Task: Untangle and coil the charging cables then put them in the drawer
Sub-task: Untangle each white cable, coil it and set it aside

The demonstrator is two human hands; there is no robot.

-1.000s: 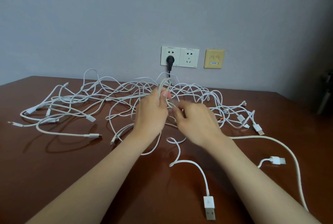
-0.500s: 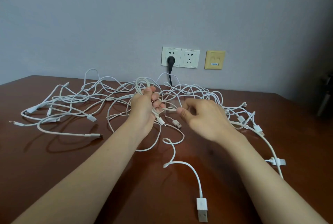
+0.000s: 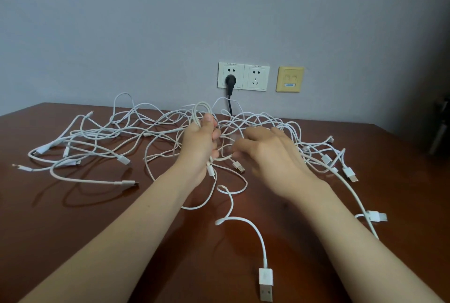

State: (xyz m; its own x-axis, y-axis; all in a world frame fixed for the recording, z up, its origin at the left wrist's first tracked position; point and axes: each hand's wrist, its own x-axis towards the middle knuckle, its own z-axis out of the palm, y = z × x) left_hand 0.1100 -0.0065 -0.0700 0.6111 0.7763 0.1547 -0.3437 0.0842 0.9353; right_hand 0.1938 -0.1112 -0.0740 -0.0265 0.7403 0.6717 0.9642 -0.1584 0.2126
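Note:
A tangle of several white charging cables (image 3: 102, 137) sprawls across the brown table (image 3: 73, 224). My left hand (image 3: 198, 146) grips a small coil of white cable (image 3: 201, 110), whose loops stick up above my fist while a plug end hangs below it. My right hand (image 3: 270, 154) hovers just right of it, blurred, with fingers reaching toward the strand between the hands; whether it pinches the cable is unclear. A loose cable with a USB plug (image 3: 265, 285) trails toward the near edge. No drawer is in view.
Two wall sockets (image 3: 243, 77) sit on the grey wall behind the table, a black plug (image 3: 230, 82) in the left one. A yellow wall plate (image 3: 289, 79) is beside them. More USB plugs (image 3: 376, 216) lie at the right. A dark object stands at the far right.
My left hand has lifted the coil slightly, and its loops now stand higher above the fist. My right hand has swung back toward the left hand. The near USB plug has slid a little nearer.

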